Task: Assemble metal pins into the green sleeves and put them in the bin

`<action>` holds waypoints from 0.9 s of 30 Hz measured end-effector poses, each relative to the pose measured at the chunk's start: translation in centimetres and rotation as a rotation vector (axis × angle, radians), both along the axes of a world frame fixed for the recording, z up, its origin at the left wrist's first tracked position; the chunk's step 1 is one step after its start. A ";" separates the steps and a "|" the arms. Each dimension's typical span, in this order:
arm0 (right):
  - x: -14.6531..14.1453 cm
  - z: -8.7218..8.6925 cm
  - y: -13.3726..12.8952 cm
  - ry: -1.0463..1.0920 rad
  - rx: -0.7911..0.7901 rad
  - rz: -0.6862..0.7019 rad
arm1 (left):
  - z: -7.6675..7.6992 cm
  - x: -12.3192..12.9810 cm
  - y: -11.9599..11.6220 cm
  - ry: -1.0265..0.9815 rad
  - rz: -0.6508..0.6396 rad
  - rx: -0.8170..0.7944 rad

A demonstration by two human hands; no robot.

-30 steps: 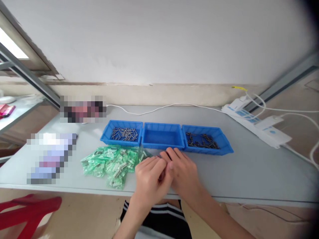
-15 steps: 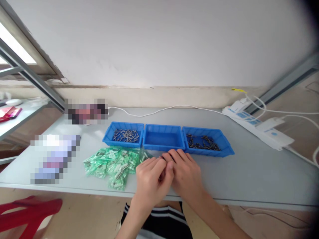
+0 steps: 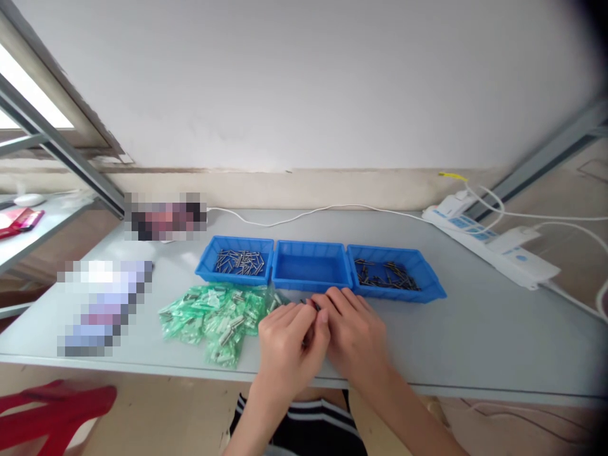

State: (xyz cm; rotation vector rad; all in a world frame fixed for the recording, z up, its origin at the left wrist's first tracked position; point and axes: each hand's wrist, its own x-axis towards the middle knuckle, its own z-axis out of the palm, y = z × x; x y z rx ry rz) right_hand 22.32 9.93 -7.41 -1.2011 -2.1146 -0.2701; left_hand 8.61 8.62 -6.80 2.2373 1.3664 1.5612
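Note:
My left hand [image 3: 289,339] and my right hand [image 3: 356,329] meet near the table's front edge, fingers curled together. Small dark pieces show between them, too hidden to name. Left of my hands lies a pile of green plastic bags [image 3: 213,313] with small metal parts inside. Behind stand three blue bins in a row: the left bin [image 3: 204,269] holds silver metal pins [image 3: 240,261], the middle bin [image 3: 311,266] has nothing in it, and the right bin [image 3: 430,275] holds darker metal pieces [image 3: 389,275].
A white power strip [image 3: 494,247] with plugs and cables lies at the back right. A thin white cable [image 3: 285,223] runs along the back. Two blurred-out items [image 3: 107,304] [image 3: 166,218] lie at left. A red stool [image 3: 57,415] stands below.
My fingers have shifted slightly, and a little more of the dark pieces shows between my hands. The whole view has moved a little.

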 end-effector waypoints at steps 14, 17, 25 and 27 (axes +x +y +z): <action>2.8 2.8 -0.6 0.488 0.082 -0.139 | 0.1 -0.1 -0.1 -0.049 0.036 -0.009; 5.8 4.8 0.2 0.378 0.128 -0.296 | 0.1 -0.1 -0.1 -0.062 0.008 -0.010; 10.1 4.5 3.9 -0.042 -0.340 -0.147 | 0.0 -0.1 0.1 -0.042 -0.002 -0.020; 9.9 3.8 4.2 -0.104 -0.398 -0.118 | 0.0 -0.1 0.1 -0.028 -0.006 -0.022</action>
